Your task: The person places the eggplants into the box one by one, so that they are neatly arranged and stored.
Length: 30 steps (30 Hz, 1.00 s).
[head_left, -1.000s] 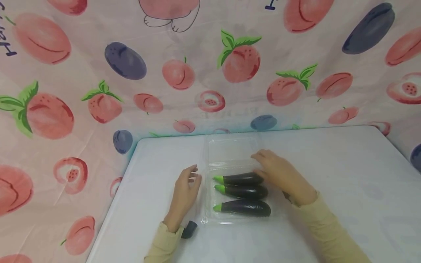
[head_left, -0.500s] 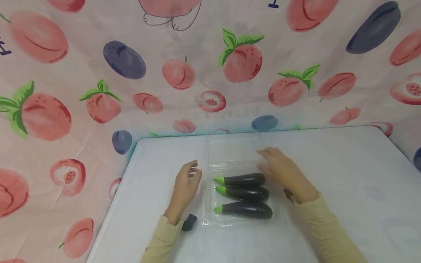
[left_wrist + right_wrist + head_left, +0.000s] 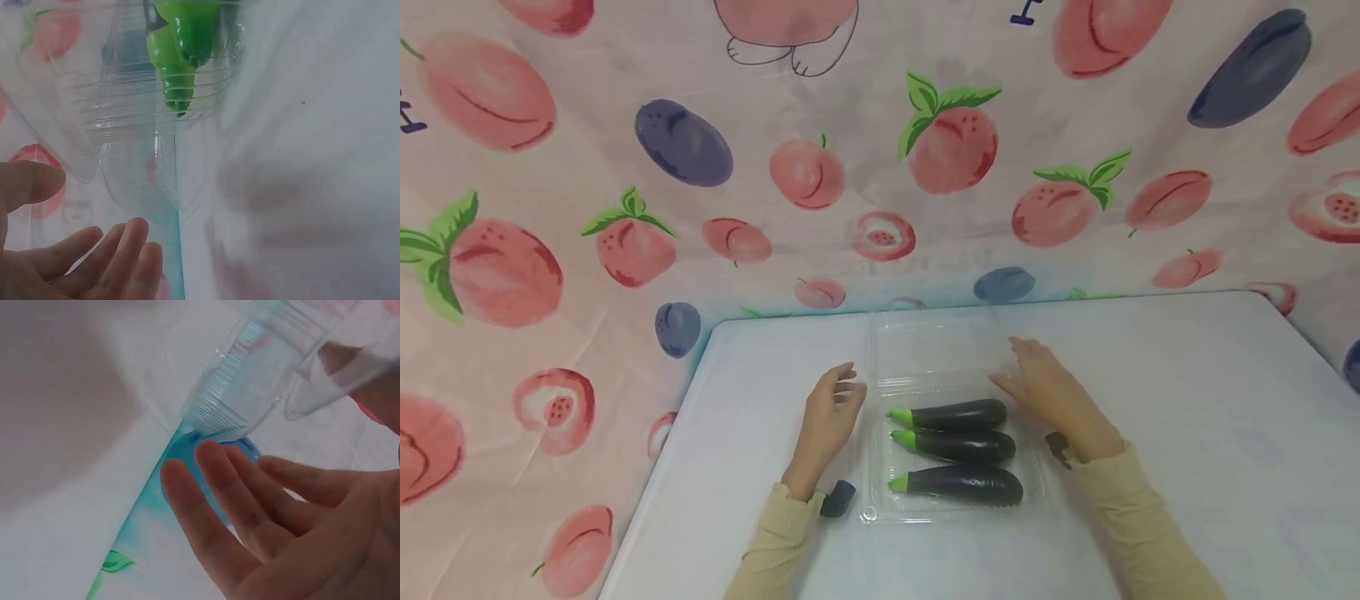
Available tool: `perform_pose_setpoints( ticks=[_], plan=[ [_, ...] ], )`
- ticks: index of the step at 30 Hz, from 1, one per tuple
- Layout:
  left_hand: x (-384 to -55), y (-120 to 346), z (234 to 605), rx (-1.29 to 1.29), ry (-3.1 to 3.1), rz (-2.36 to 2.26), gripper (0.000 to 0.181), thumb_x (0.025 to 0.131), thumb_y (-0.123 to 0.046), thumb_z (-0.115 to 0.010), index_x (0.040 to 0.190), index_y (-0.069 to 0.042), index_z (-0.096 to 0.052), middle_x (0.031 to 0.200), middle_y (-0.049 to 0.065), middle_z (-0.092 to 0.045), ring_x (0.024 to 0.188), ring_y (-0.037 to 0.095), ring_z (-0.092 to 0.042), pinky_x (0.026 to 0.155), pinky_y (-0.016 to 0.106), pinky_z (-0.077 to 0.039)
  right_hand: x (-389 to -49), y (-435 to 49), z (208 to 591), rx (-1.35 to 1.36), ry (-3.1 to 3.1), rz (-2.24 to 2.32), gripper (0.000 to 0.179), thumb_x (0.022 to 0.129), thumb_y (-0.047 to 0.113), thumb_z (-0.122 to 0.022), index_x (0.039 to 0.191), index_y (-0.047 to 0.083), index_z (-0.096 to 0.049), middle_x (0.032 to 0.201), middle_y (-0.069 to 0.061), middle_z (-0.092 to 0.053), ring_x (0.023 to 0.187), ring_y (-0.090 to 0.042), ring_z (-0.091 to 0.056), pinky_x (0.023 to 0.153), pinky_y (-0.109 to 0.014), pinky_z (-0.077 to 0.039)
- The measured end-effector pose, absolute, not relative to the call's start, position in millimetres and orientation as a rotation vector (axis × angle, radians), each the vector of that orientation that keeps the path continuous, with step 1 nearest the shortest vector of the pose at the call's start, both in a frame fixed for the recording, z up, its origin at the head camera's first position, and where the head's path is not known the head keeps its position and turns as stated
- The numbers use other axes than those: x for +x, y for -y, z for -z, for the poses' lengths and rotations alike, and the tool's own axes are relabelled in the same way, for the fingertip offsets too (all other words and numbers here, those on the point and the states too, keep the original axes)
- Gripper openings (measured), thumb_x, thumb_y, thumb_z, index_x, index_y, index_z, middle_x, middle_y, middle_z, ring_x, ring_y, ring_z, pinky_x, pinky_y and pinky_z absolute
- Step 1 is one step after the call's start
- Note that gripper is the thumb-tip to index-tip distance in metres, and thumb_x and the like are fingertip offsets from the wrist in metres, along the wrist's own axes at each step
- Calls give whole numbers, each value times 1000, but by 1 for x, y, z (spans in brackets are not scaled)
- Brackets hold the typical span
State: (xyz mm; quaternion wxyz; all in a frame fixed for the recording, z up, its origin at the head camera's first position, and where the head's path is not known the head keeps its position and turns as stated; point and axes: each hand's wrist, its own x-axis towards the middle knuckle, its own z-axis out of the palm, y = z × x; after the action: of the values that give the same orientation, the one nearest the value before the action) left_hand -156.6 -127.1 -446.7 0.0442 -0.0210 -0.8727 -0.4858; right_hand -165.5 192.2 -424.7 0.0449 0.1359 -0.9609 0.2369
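A clear plastic clamshell box point(image 3: 877, 500) lies on the white table with its lid point(image 3: 936, 350) folded back toward the wall. Inside its base are three dark eggplants point(image 3: 962, 447) side by side, their green stem ends point(image 3: 187, 37) pointing left. My left hand point(image 3: 829, 419) hovers beside the box's left side, fingers relaxed and holding nothing. On the other side, my right hand point(image 3: 1051, 396) is near the hinge corner, thumb toward the topmost eggplant point(image 3: 962, 414). In the right wrist view its fingers point(image 3: 219, 472) are spread loosely close to the clear plastic, with nothing in them.
A fruit-printed cloth point(image 3: 820, 100) hangs behind and to the left of the white table point(image 3: 1187, 400). Dark wrist bands point(image 3: 838, 498) sit at both cuffs. The table's back edge runs just behind the lid.
My right hand has drawn back to the right, away from the topmost eggplant it was over. The left hand has shifted slightly forward. The eggplants lie nearly as before in the box.
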Motion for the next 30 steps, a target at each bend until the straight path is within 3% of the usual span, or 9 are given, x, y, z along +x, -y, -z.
perform_pose_setpoints(
  ticks=[5, 13, 30],
  plan=[
    [-161, 126, 450, -71, 2654, 1523, 49, 97, -25, -63, 140, -3, -51, 130, 14, -62, 115, 28, -64, 98, 43, -54, -168, -193, 427, 377, 2965, -823, 67, 99, 29, -59, 140, -19, -36, 131, -37, -52, 126, -51, -47, 110, -61, -36],
    [-166, 126, 458, -86, 2647, 1561, 50, 97, -25, -62, 140, -2, -50, 128, 14, -64, 116, 29, -64, 98, 42, -54, -169, -194, 429, 352, 2983, -919, 61, 100, 30, -56, 137, -16, -41, 126, -33, -55, 114, -46, -57, 100, -59, -45],
    [-163, 123, 464, -124, 2651, 1597, 45, 100, -24, -58, 140, -4, -51, 127, 12, -65, 117, 30, -63, 99, 43, -53, -167, -193, 429, 333, 2982, -971, 59, 100, 31, -57, 138, -12, -43, 128, -30, -53, 114, -44, -56, 98, -58, -47]
  ],
)
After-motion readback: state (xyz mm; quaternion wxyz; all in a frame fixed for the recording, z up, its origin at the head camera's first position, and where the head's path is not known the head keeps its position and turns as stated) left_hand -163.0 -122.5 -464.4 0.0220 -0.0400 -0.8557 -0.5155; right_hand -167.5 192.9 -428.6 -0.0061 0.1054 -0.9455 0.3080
